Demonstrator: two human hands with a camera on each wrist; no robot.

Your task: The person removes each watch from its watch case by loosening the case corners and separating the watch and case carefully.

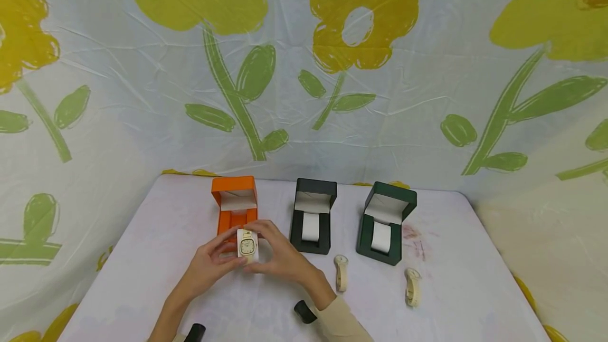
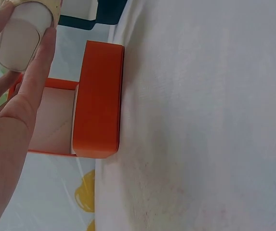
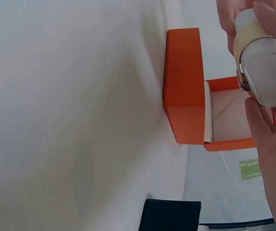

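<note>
Both hands hold a cream and gold wristwatch (image 1: 247,247) wrapped round a white watch cushion (image 3: 269,79), its dial facing up toward the head camera. My left hand (image 1: 212,267) grips it from the left. From the other side, my right hand (image 1: 284,258) pinches it with thumb and fingers. Just beyond the hands stands an orange watch box (image 1: 233,184) with its lid raised; the hands partly hide its lower part. In the left wrist view, the cushion's smooth white end (image 2: 19,39) shows between the fingers.
A black watch box (image 1: 315,187) and a dark green watch box (image 1: 392,195), both with lids up, each hold a white cushion. Two cream watches, one nearer the middle (image 1: 341,272) and one farther right (image 1: 412,287), lie on the white tablecloth (image 1: 456,247). A flower-printed curtain (image 1: 404,110) hangs behind.
</note>
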